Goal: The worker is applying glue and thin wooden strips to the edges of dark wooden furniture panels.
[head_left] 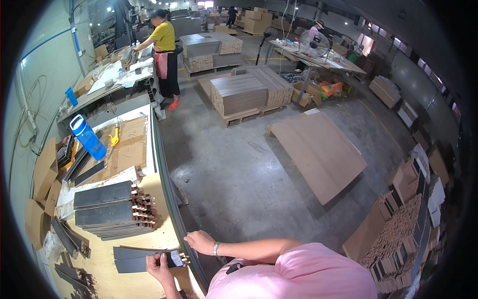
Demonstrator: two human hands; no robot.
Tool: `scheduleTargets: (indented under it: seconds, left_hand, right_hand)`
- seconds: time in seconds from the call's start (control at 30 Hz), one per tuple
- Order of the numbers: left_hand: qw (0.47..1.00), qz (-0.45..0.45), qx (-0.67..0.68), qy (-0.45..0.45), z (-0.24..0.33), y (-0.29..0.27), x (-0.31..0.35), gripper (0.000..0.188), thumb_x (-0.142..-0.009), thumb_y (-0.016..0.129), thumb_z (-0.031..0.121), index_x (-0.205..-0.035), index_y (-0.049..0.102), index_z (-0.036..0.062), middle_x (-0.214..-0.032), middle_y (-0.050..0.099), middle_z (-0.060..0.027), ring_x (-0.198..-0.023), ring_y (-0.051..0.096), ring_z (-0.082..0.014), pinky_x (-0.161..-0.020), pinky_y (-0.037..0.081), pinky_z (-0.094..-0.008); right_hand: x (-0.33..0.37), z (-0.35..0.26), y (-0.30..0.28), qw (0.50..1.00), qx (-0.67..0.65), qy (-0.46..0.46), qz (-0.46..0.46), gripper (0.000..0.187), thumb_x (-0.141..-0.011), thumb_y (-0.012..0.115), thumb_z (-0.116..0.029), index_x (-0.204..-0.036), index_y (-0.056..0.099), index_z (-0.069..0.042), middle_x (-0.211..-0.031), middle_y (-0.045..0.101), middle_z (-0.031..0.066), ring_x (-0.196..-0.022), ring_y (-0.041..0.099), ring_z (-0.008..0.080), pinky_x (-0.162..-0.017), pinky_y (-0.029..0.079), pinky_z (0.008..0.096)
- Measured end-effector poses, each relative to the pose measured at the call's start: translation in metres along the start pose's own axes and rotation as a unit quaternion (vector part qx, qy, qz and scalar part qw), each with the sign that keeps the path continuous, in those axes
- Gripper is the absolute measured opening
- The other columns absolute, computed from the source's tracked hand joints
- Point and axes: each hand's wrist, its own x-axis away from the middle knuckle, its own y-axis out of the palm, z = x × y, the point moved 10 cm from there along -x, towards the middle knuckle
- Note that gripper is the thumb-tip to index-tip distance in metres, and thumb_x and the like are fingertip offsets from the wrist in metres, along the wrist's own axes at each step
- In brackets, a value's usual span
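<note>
On the pale worktable (pixel 172 219), a few dark flat strips (pixel 130 260) lie before me, with a whitish patch and small light wooden ends at their right side. My left hand (pixel 158 264) rests over these strips, thumb and fingers pinched together; what is between them is too small to make out. My right hand (pixel 200 242) is beside the table's right edge, just past the wooden ends. Its fingers are curled, and anything in them is hidden. Beyond the strips stands a tall stack of dark panels (pixel 104 214) with wooden ends facing right.
Loose dark pieces (pixel 69 236) lie at the table's left. Farther back are a blue bottle (pixel 88 137) and a yellow air gun (pixel 115 135). Pallets of stacked boards (pixel 249 94) and a large brown sheet (pixel 318 154) occupy the floor. A person in yellow (pixel 163 37) works at another table.
</note>
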Motion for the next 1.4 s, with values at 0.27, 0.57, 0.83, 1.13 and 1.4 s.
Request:
scheduleTargets:
  seconds: [0.27, 0.57, 0.83, 1.13, 1.4]
  left_hand:
    - [1.0, 0.004, 0.006, 0.002, -0.003, 0.0, 0.0, 0.017, -0.079, 0.065, -0.01, -0.072, 0.052, -0.0016, -0.074, 0.044, -0.0016, -0.064, 0.039, -0.0103, -0.059, 0.035, -0.0246]
    - [0.999, 0.003, 0.025, -0.02, 0.0, -0.002, 0.001, 0.014, -0.08, 0.067, -0.006, -0.074, 0.054, -0.0023, -0.076, 0.045, -0.0033, -0.068, 0.042, -0.013, -0.063, 0.037, -0.0264]
    - [1.0, 0.002, 0.015, -0.018, -0.004, 0.003, -0.001, 0.013, -0.08, 0.065, -0.007, -0.074, 0.054, -0.003, -0.077, 0.046, -0.0039, -0.069, 0.043, -0.0137, -0.065, 0.039, -0.0269]
    - [1.0, -0.003, -0.001, -0.027, -0.007, 0.003, -0.002, 0.011, -0.078, 0.065, -0.008, -0.074, 0.055, -0.004, -0.076, 0.048, -0.0063, -0.069, 0.046, -0.0168, -0.065, 0.041, -0.0291]
    - [0.997, 0.001, -0.082, -0.003, -0.003, -0.018, 0.009, 0.008, -0.078, 0.066, -0.003, -0.076, 0.059, -0.0038, -0.076, 0.05, -0.007, -0.065, 0.048, -0.0173, -0.058, 0.041, -0.0299]
  right_hand:
    - [0.007, -0.008, -0.011, 0.999, 0.019, 0.047, -0.02, 0.036, -0.091, 0.06, -0.021, -0.124, 0.06, -0.007, -0.084, 0.067, 0.0186, -0.081, 0.065, 0.035, -0.076, 0.051, 0.0429]
    - [0.013, -0.05, 0.024, 0.992, -0.03, -0.115, -0.043, 0.048, -0.085, 0.069, -0.029, -0.123, 0.061, 0.0, -0.114, 0.06, 0.0168, -0.107, 0.058, 0.0323, -0.095, 0.046, 0.0376]
    - [0.016, -0.04, 0.047, 0.992, -0.034, -0.089, -0.085, 0.04, -0.089, 0.063, -0.03, -0.113, 0.063, 0.003, -0.106, 0.061, 0.0206, -0.108, 0.057, 0.0351, -0.092, 0.046, 0.0415]
    - [0.016, -0.046, 0.04, 0.989, -0.07, -0.108, -0.076, 0.033, -0.092, 0.061, -0.027, -0.107, 0.065, 0.003, -0.098, 0.06, 0.0184, -0.092, 0.061, 0.0335, -0.082, 0.048, 0.0392]
    - [0.015, -0.024, 0.077, 0.978, -0.142, 0.071, -0.138, 0.029, -0.098, 0.055, -0.032, -0.093, 0.06, -0.003, -0.066, 0.062, 0.0073, -0.048, 0.059, 0.0187, -0.045, 0.05, 0.033]
